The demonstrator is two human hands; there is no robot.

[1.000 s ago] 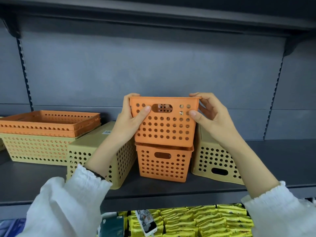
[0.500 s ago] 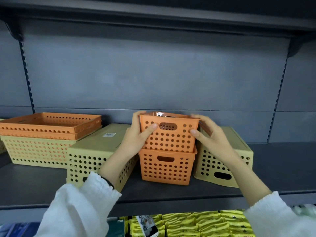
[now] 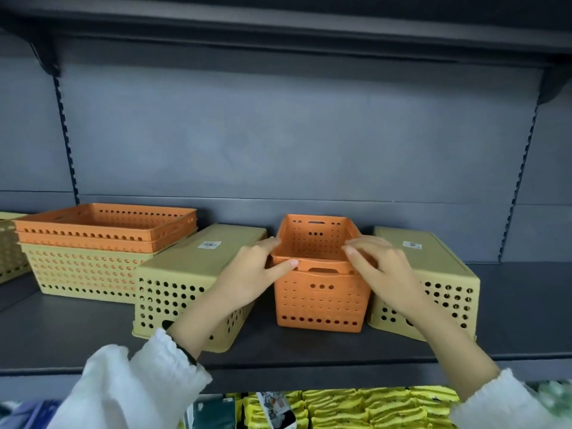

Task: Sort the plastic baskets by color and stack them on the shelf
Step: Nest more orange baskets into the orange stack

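Two small orange baskets (image 3: 320,300) sit nested one inside the other at the middle of the dark shelf (image 3: 510,308). My left hand (image 3: 257,274) holds the left rim of the upper orange basket (image 3: 312,243), thumb along the front edge. My right hand (image 3: 380,270) rests on its right rim with fingers spread over the edge. On either side stands an upturned yellow basket: one at the left (image 3: 192,283), one at the right (image 3: 433,289).
Two shallow orange trays (image 3: 105,227) lie stacked on a wide yellow basket (image 3: 83,274) at the left, with another yellow basket (image 3: 9,246) at the frame's edge. A higher shelf (image 3: 278,29) overhangs. Yellow packets (image 3: 356,407) fill the level below.
The upper orange basket has gone down from held above the lower one to fully nested in it. Both hands dropped with it, and my right hand's fingers have loosened on the rim.
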